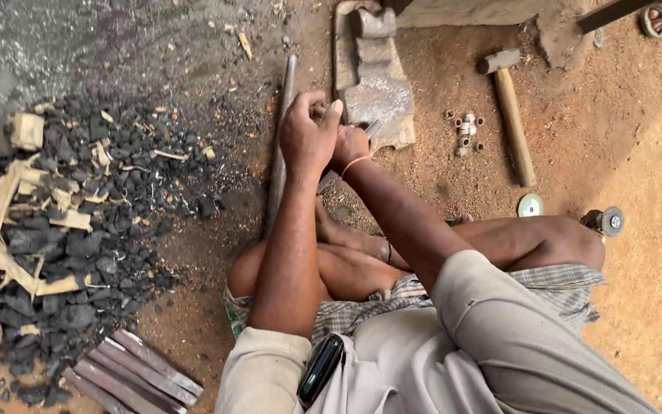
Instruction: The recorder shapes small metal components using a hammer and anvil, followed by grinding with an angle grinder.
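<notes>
- The left hand (308, 138) is clenched around a small object I cannot make out.
- The right hand (349, 144) grips a short metal piece (372, 127), its long axis pointing up-right toward the iron block (381, 96).
- A long metal rod (280, 146) lies on the dirt floor (622, 153), running lengthwise away from the person.

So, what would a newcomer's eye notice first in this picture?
The left hand and right hand meet at the centre, closed around something small against a grey anvil block on the sandy ground. A dark charcoal heap fills the left side; a wooden-handled hammer lies at upper right.
</notes>
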